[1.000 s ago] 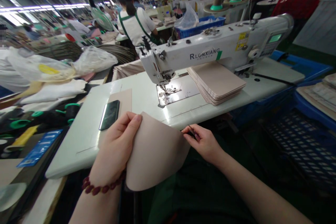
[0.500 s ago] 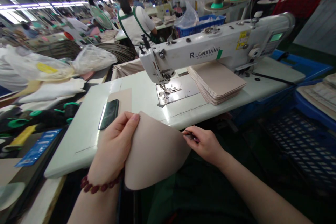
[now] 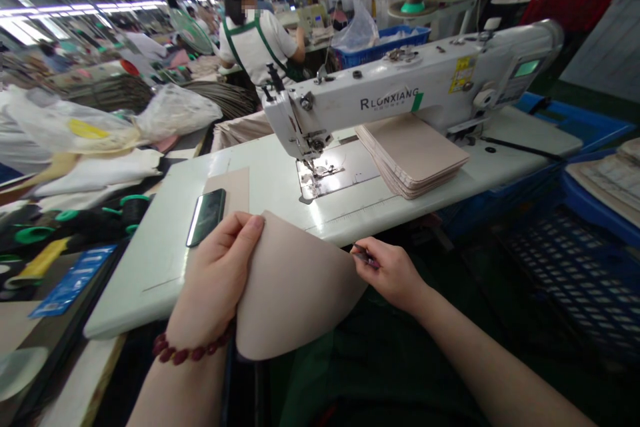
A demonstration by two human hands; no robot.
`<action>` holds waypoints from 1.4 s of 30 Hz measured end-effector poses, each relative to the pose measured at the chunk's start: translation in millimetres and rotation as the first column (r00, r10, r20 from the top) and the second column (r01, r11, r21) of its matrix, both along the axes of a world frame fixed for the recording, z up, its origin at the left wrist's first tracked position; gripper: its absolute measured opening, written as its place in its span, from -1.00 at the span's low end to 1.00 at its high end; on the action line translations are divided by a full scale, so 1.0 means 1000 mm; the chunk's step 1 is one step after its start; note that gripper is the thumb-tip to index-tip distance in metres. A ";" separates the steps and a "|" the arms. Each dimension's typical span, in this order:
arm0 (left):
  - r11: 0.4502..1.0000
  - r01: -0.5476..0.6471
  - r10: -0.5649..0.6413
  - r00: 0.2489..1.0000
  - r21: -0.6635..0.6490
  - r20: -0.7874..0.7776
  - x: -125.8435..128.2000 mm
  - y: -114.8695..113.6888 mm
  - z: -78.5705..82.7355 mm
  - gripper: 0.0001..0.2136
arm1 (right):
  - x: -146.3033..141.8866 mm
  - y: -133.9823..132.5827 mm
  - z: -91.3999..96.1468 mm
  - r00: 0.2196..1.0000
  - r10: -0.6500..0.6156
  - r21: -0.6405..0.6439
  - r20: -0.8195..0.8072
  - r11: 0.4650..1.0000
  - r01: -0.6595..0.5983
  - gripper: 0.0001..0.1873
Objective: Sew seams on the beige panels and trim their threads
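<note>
Pale table (image 3: 155, 233) stretched beneath the machine (image 3: 390, 100)! In front of the machine, the left hand (image 3: 223, 270) pinched the panel (image 3: 300, 290); the right hand (image 3: 393, 273) gripped a small tool (image 3: 367, 257) by its edge.

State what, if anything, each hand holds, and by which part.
The left hand pinches the beige panel near its upper left corner. The right hand holds a small dark tool; the gripped part is hidden.

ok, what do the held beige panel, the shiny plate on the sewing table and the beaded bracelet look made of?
Beige panel: likely faux leather or coated fabric, smooth matte; bends in one soft curve.
Plate: probably metal, polished; mirror-like glare.
Bracelet: dullish dark red beads; wood or plastic, can't tell.
</note>
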State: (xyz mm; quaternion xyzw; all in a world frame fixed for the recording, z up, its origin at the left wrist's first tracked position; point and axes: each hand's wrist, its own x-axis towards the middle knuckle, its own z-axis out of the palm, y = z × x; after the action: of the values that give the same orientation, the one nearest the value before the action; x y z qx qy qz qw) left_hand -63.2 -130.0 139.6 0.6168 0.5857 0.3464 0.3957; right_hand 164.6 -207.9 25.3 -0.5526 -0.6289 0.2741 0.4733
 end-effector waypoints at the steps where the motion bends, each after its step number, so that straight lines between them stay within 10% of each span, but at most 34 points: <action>1: 1.000 -0.004 0.004 1.000 0.002 0.002 0.000 0.001 0.000 -0.75 | 0.000 0.000 0.000 1.000 -0.001 -0.012 -0.026 1.000 0.001 -0.90; 20: 0.999 0.004 -0.008 0.994 0.038 0.105 -0.028 0.017 0.011 -0.74 | -0.007 -0.013 0.041 0.956 0.203 -0.176 -0.209 0.954 -0.242 -0.84; 27: 0.938 0.327 -0.334 0.941 -0.111 -0.047 -0.071 -0.001 0.023 -0.76 | -0.029 -0.029 0.061 0.972 0.206 -0.184 -0.112 0.957 -0.224 -0.89; 31: 0.892 0.452 -0.433 0.864 0.018 -0.256 -0.095 -0.026 0.029 -0.82 | -0.041 -0.038 0.061 0.971 0.223 -0.147 -0.081 0.961 -0.233 -0.86; 36: 0.931 0.362 -0.338 0.902 0.046 -0.267 -0.110 -0.055 0.036 -0.83 | -0.055 -0.046 0.052 0.982 0.122 -0.131 -0.148 0.981 -0.141 -0.80; 42: 0.943 0.330 -0.310 0.911 0.031 -0.272 -0.114 -0.065 0.041 -0.81 | -0.062 -0.050 0.054 0.947 0.319 -0.056 0.022 0.946 -0.318 -0.85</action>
State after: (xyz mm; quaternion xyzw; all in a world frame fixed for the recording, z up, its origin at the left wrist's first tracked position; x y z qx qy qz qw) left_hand -177.7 -195.1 180.4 0.7597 0.5103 0.2139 0.3417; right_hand 102.7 -258.2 79.2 -0.4600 -0.7098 0.3546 0.3986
